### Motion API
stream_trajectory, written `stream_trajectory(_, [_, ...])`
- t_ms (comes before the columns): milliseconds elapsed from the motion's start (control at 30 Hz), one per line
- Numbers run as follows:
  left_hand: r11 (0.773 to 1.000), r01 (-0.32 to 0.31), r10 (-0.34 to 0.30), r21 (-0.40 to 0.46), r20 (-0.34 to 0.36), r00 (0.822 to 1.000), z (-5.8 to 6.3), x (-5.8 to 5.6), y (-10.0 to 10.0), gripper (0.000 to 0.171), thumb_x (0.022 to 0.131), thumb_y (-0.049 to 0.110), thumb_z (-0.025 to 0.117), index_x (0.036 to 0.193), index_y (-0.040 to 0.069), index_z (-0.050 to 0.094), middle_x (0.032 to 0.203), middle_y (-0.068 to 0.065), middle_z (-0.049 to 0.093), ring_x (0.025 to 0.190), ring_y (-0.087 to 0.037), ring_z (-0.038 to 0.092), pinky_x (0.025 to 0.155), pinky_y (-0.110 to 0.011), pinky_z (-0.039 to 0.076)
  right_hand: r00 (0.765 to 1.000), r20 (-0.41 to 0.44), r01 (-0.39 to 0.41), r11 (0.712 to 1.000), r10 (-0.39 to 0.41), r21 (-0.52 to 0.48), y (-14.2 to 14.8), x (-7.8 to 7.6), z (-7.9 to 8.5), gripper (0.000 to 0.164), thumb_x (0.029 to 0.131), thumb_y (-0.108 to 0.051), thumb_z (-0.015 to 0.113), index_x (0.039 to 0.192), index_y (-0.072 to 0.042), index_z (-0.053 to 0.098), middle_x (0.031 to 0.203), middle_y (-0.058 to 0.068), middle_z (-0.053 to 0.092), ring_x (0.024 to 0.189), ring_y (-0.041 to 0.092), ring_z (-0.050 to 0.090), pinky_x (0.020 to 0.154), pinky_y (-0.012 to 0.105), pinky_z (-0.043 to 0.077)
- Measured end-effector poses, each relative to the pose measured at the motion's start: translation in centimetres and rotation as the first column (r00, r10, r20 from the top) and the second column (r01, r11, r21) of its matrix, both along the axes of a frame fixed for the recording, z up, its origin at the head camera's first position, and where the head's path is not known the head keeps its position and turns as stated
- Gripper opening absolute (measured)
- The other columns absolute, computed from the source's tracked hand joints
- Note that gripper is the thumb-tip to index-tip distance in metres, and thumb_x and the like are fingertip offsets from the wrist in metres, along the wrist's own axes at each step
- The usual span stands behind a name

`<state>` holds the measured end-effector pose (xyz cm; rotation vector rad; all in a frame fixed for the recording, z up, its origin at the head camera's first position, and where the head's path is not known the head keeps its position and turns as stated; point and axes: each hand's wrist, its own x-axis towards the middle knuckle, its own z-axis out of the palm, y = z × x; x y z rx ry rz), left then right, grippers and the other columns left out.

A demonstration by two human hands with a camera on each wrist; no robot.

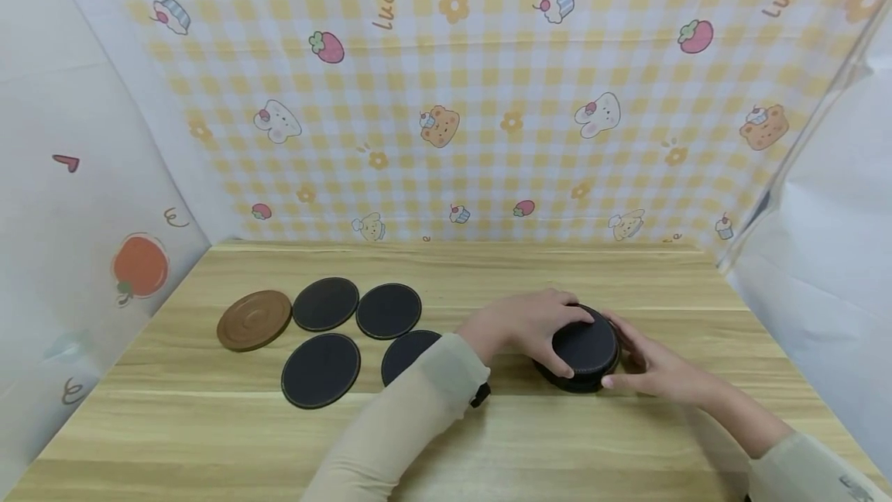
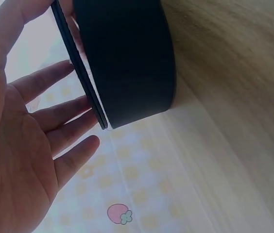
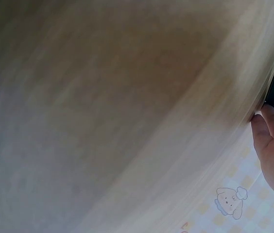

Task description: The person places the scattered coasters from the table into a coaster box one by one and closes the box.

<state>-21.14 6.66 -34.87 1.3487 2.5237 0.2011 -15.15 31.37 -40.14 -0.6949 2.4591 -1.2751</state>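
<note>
On the right side of the table is a round black coaster holder [image 2: 132, 63] with smooth walls. My left hand [image 1: 527, 324] pinches a black stitched coaster [image 1: 584, 343] by its edge, right over the holder's top. Edge-on in the left wrist view, it looks like two thin layers with a narrow bright gap between them and the holder. The left hand's other fingers [image 2: 54, 114] are spread out. My right hand [image 1: 651, 366] holds the holder's right side, thumb in front and fingers behind. Its fingertips [image 3: 261, 131] show low against the black wall in the right wrist view.
On the left lie several flat black coasters [image 1: 321, 370], one partly covered by my left sleeve [image 1: 411, 417]. Beside them is a brown ringed disc [image 1: 254, 320]. A patterned cloth [image 1: 481, 99] stands behind the wooden table [image 1: 557, 448], with white sheets at both sides.
</note>
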Motion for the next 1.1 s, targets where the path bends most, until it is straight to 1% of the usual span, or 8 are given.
stream_trajectory(200, [1.000, 0.006, -0.007, -0.030, -0.019, 1.000, -0.4, 0.0, 0.6, 0.080, 0.081, 0.057, 0.073, 0.150, 0.031, 0.043, 0.154, 0.002, 0.040, 0.133, -0.011, 0.043, 0.103, -0.022, 0.041, 1.000, -0.007, -0.004, 1.000, 0.004, -0.006, 0.0, 0.1, 0.1, 0.094, 0.090, -0.023, 0.073, 0.158, -0.001, 0.012, 0.158, 0.032, 0.024, 0.126, -0.026, 0.027, 0.097, 0.007, 0.034])
stream_trajectory(467, [1.000, -0.017, 0.017, -0.002, 0.007, 1.000, -0.9, -0.1, 0.8, 0.080, 0.082, 0.057, 0.073, 0.151, 0.030, 0.042, 0.154, 0.004, 0.039, 0.135, -0.009, 0.040, 0.105, -0.021, 0.040, 1.000, 0.010, 0.003, 1.000, -0.003, 0.011, 0.0, 0.1, 0.0, 0.094, 0.091, -0.026, 0.073, 0.159, -0.003, 0.011, 0.159, 0.030, 0.024, 0.127, -0.024, 0.027, 0.097, 0.007, 0.033])
stream_trajectory(533, [1.000, -0.017, 0.017, 0.005, 0.007, 1.000, -1.0, -0.2, 0.7, 0.081, 0.082, 0.057, 0.073, 0.151, 0.029, 0.041, 0.154, 0.004, 0.040, 0.134, -0.009, 0.041, 0.104, -0.021, 0.040, 1.000, 0.007, 0.012, 1.000, -0.012, 0.029, 0.1, 0.1, 0.0, 0.094, 0.091, -0.027, 0.073, 0.159, -0.005, 0.012, 0.159, 0.029, 0.025, 0.130, -0.018, 0.028, 0.097, 0.008, 0.033])
stream_trajectory(633, [1.000, -0.015, 0.015, 0.013, 0.008, 1.000, -0.9, -0.3, 0.7, 0.083, 0.081, 0.057, 0.074, 0.152, 0.029, 0.041, 0.153, 0.005, 0.040, 0.133, -0.008, 0.042, 0.104, -0.020, 0.041, 1.000, 0.006, 0.022, 0.999, -0.022, 0.047, 0.1, 0.1, 0.0, 0.095, 0.090, -0.029, 0.073, 0.159, -0.006, 0.012, 0.159, 0.028, 0.026, 0.137, -0.006, 0.031, 0.097, 0.009, 0.034])
stream_trajectory(700, [1.000, -0.013, 0.013, 0.020, 0.011, 1.000, -0.9, -0.3, 0.7, 0.085, 0.080, 0.058, 0.074, 0.152, 0.028, 0.040, 0.153, 0.005, 0.041, 0.132, -0.008, 0.043, 0.104, -0.021, 0.041, 1.000, 0.006, 0.026, 0.998, -0.026, 0.054, 0.1, 0.1, -0.1, 0.095, 0.090, -0.029, 0.073, 0.159, -0.006, 0.012, 0.159, 0.028, 0.026, 0.139, -0.002, 0.031, 0.097, 0.009, 0.034])
stream_trajectory(733, [1.000, -0.010, 0.009, 0.026, 0.012, 1.000, -1.0, -0.4, 0.7, 0.085, 0.080, 0.057, 0.075, 0.152, 0.028, 0.040, 0.153, 0.004, 0.041, 0.132, -0.009, 0.043, 0.104, -0.021, 0.041, 1.000, 0.006, 0.026, 0.998, -0.027, 0.054, 0.1, 0.1, -0.1, 0.095, 0.090, -0.029, 0.073, 0.159, -0.006, 0.012, 0.159, 0.028, 0.026, 0.138, -0.003, 0.031, 0.097, 0.009, 0.034])
stream_trajectory(900, [0.999, 0.008, -0.008, 0.039, 0.009, 1.000, -1.1, -0.5, 0.6, 0.087, 0.080, 0.057, 0.075, 0.153, 0.026, 0.039, 0.153, 0.003, 0.042, 0.134, -0.010, 0.043, 0.107, -0.022, 0.039, 1.000, -0.007, 0.025, 0.999, -0.025, 0.041, 0.0, 0.1, 0.0, 0.095, 0.090, -0.028, 0.074, 0.159, -0.003, 0.013, 0.159, 0.029, 0.026, 0.129, -0.021, 0.028, 0.097, 0.009, 0.035])
stream_trajectory(1100, [0.999, 0.011, -0.012, 0.034, 0.013, 1.000, -1.3, -0.5, 0.4, 0.088, 0.082, 0.057, 0.073, 0.155, 0.024, 0.036, 0.159, 0.002, 0.036, 0.145, -0.012, 0.034, 0.115, -0.024, 0.033, 0.999, -0.033, 0.010, 0.999, -0.009, 0.033, 0.1, 0.1, -0.1, 0.093, 0.091, -0.024, 0.073, 0.157, 0.000, 0.013, 0.158, 0.032, 0.024, 0.128, -0.023, 0.025, 0.097, 0.009, 0.034])
